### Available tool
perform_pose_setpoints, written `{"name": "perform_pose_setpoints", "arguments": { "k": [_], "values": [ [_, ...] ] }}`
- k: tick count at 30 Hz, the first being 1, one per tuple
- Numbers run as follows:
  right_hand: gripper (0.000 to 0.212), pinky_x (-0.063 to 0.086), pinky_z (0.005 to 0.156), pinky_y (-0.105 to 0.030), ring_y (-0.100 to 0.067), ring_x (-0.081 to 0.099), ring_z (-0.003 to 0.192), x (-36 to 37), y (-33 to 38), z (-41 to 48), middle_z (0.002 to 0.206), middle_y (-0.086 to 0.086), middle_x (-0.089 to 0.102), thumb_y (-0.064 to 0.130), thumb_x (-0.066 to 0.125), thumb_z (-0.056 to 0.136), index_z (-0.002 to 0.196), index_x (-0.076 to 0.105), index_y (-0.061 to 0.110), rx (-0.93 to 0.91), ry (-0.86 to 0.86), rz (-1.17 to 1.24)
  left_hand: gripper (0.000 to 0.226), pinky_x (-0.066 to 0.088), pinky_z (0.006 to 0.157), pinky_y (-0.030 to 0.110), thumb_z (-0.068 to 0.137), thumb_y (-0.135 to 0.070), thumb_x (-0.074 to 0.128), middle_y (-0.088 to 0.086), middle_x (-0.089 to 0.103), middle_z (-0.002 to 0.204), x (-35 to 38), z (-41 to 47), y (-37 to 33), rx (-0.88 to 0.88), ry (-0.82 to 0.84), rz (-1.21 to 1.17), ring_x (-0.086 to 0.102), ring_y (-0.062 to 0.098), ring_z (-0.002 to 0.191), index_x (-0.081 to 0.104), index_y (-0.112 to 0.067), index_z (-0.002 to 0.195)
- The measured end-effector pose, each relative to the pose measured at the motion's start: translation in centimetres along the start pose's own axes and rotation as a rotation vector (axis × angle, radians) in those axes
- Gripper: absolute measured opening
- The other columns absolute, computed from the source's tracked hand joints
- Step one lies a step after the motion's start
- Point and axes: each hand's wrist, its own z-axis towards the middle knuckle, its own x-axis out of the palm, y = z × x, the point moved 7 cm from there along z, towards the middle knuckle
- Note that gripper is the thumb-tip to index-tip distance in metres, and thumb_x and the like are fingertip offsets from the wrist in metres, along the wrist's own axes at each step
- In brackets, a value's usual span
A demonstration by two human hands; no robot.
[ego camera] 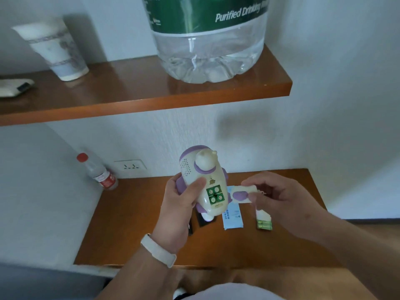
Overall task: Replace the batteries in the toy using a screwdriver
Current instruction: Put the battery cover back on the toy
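Observation:
My left hand [179,202] grips a cream and purple toy [201,174] above the wooden table [134,239], thumb across its body. The toy's battery bay is uncovered and shows several green batteries [215,194]. My right hand [279,195] pinches the cream battery cover [242,194] with a purple patch, just right of the bay. More green batteries [264,224] in a pack lie on the table below my right hand. No screwdriver is recognisable in view.
A blue packet [232,219] lies on the table under the toy, beside dark objects [200,223]. A small red-capped bottle [99,173] stands at the back left by a wall socket [129,166]. The shelf above [151,100] bears a large water jug [207,37], paper cup [56,46] and remote.

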Motion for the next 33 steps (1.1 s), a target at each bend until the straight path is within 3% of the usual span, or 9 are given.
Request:
{"name": "perform_pose_setpoints", "arguments": {
  "k": [3,7,9,14,18,24,27,30,33],
  "values": [
    [0.023,0.05,0.063,-0.013,0.007,0.061,0.09,-0.5,1.9,0.0,0.094,0.027,0.067,0.044,0.061,0.09,0.101,0.058,0.064,-0.081,-0.002,-0.026,0.08,0.061,0.078,0.036,0.069,-0.041,0.084,0.008,0.073,0.121,0.9,-0.6,-1.1,0.011,0.029,0.002,0.072,0.029,0.108,0.05,-0.011,0.135],
    [0.029,0.055,0.071,-0.028,-0.007,0.061,0.079,-1.0,3.2,0.2,0.093,0.015,0.065,0.023,0.067,0.092,0.103,0.055,0.047,-0.156,0.001,-0.038,0.076,0.061,0.078,0.036,0.073,-0.041,0.084,0.01,0.073,0.121,1.8,-1.4,-2.0,0.029,0.058,0.006,0.072,0.032,0.108,0.052,-0.011,0.135],
    [0.028,0.055,0.074,-0.032,-0.012,0.062,0.08,-1.0,3.8,0.4,0.092,0.012,0.065,0.02,0.067,0.092,0.101,0.056,0.045,-0.166,0.029,-0.06,0.08,0.061,0.077,0.035,0.07,-0.046,0.086,0.009,0.073,0.12,2.1,-1.6,-2.5,0.048,0.043,0.019,0.072,0.031,0.108,0.053,-0.012,0.134],
    [0.031,0.045,0.068,-0.009,0.0,0.06,0.078,-1.1,5.9,0.7,0.091,0.025,0.064,0.015,0.063,0.094,0.096,0.062,0.046,-0.221,0.092,-0.214,0.08,0.059,0.069,0.029,0.066,-0.044,0.084,0.007,0.075,0.115,2.5,-1.9,-3.2,0.062,0.011,0.021,0.075,0.027,0.099,0.052,-0.012,0.132],
    [0.034,0.042,0.065,-0.005,0.007,0.058,0.077,-1.0,7.6,1.1,0.084,0.034,0.06,0.015,0.059,0.096,0.098,0.061,0.049,-0.232,0.16,-0.275,0.076,0.058,0.064,0.025,0.07,-0.042,0.087,0.005,0.076,0.112,2.9,-2.3,-3.5,0.04,0.025,-0.012,0.076,0.024,0.095,0.051,-0.014,0.131],
    [0.039,0.046,0.076,-0.015,-0.006,0.061,0.091,-0.7,8.6,1.7,0.098,0.01,0.068,0.013,0.058,0.098,0.093,0.061,0.051,-0.246,0.204,-0.316,0.07,0.058,0.066,0.025,0.07,-0.04,0.083,0.006,0.076,0.111,3.1,-2.6,-3.7,0.024,0.014,-0.014,0.076,0.023,0.094,0.054,-0.013,0.128],
    [0.035,0.047,0.082,-0.022,-0.009,0.061,0.096,-0.1,8.7,1.6,0.102,0.011,0.067,0.012,0.058,0.096,0.096,0.064,0.046,-0.285,0.21,-0.335,0.077,0.058,0.066,0.026,0.063,-0.044,0.08,0.006,0.076,0.111,2.9,-2.6,-3.9,0.029,0.003,-0.003,0.076,0.022,0.093,0.055,-0.013,0.128],
    [0.025,0.05,0.085,-0.027,-0.01,0.061,0.098,0.2,8.5,1.7,0.105,0.011,0.064,0.007,0.06,0.094,0.103,0.072,0.026,-0.328,0.179,-0.336,0.077,0.058,0.067,0.026,0.061,-0.044,0.08,0.007,0.076,0.111,2.8,-2.6,-3.9,0.028,0.001,0.008,0.076,0.022,0.093,0.056,-0.013,0.128],
    [0.026,0.049,0.085,-0.025,-0.01,0.061,0.095,0.0,8.2,1.9,0.1,0.011,0.063,0.007,0.063,0.093,0.105,0.07,0.029,-0.338,0.122,-0.281,0.074,0.057,0.066,0.026,0.068,-0.043,0.077,0.01,0.075,0.111,3.0,-2.6,-3.9,0.007,0.015,0.012,0.075,0.022,0.09,0.057,-0.007,0.129]
  ]
}}
